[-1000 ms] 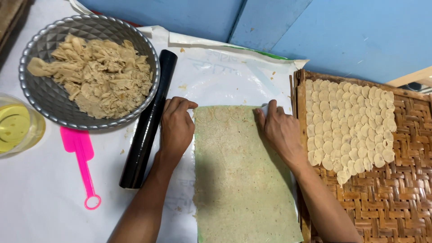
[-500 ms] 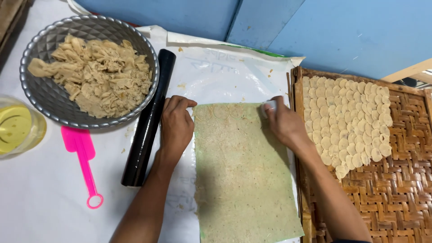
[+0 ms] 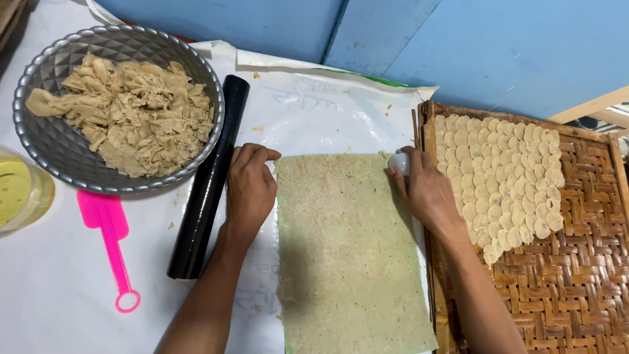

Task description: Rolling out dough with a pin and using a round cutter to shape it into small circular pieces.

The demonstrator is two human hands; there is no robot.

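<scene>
The dough sheet [image 3: 350,255] is laid lengthwise away from the person; its left edge is pressed by the flat left hand [image 3: 249,190], while a small white cutter [image 3: 400,162] is gripped by the right hand [image 3: 426,190] fingers.

Lighting's pretty even here, bright and soft, seems to come from overhead. Shadows are short and faint: a thin dark one hugs the black rolling pin [image 3: 208,177] and a soft one sits under the left hand [image 3: 250,190]. The white sheet [image 3: 59,288] runs a bit hot — almost washed out, but not blown. Mild glare on the metal bowl [image 3: 39,134] rim. Focus is sharp across the middle, slightly softer in the corners, no motion blur that I can spot.
</scene>
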